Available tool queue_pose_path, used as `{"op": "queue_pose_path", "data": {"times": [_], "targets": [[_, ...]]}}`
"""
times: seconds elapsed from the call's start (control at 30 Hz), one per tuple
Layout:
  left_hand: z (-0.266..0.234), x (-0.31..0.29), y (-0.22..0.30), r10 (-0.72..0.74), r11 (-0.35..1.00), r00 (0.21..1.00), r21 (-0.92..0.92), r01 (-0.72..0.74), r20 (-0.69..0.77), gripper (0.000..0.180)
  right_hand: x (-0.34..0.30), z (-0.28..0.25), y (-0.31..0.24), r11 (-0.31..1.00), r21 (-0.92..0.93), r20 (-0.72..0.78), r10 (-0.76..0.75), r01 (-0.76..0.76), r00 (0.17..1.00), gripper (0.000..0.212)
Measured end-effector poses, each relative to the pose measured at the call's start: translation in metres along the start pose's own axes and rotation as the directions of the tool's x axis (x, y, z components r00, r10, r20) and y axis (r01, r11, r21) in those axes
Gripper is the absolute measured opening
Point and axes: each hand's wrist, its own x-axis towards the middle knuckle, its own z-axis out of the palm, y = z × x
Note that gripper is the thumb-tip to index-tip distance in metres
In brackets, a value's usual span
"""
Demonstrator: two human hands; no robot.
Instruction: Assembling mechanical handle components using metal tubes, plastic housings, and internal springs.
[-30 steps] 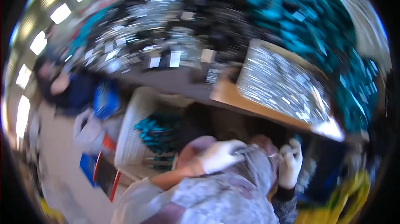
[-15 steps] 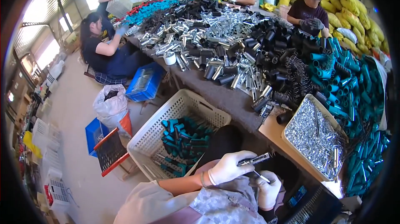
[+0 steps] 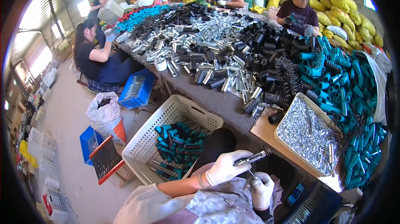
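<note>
My left hand (image 3: 227, 169), in a white glove, is closed around a metal tube (image 3: 255, 157) with a dark sleeve at its near end. A small coil spring (image 3: 268, 151) shows at the tube's tip. Just below it, my gloved right hand (image 3: 262, 191) pinches a thin metal rod (image 3: 251, 174), mostly hidden by the fingers. The two hands are close together over my patterned apron (image 3: 221, 201). Left of them stands a cream plastic basket (image 3: 137, 151) with teal-and-black handled tools (image 3: 179, 144) inside.
A table (image 3: 233, 113) bears heaped metal tubes (image 3: 200, 36), black sleeves, springs and teal handles (image 3: 354, 82). A tray of small metal parts (image 3: 302, 134) lies at its near right. A blue crate (image 3: 139, 90) and a sack (image 3: 104, 113) stand at left. Several co-workers sit around the table.
The rod in my right hand shows less of its length, and that hand has moved slightly left. The view has shifted a little. The far-right co-worker's hands have moved apart.
</note>
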Motion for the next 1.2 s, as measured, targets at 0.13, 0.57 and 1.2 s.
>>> {"op": "queue_pose_path", "data": {"times": [0.13,0.57,1.2], "targets": [[-0.004,0.005,0.005,0.037,0.991,0.998,0.131,-0.031,-0.044,0.034,0.002,-0.002,-0.006,0.962,-0.271,-0.05,0.029,-0.042,0.998,0.028],[0.004,0.008,0.007,-0.2,0.979,0.975,-0.043,0.197,-0.093,0.031,0.001,0.006,-0.025,0.981,-0.171,-0.001,0.09,-0.089,0.996,0.028],[-0.019,0.0,0.01,0.042,0.93,0.972,0.346,-0.122,0.23,0.031,-0.012,-0.059,-0.102,0.878,-0.478,-0.238,-0.149,0.018,0.96,0.019]]}}
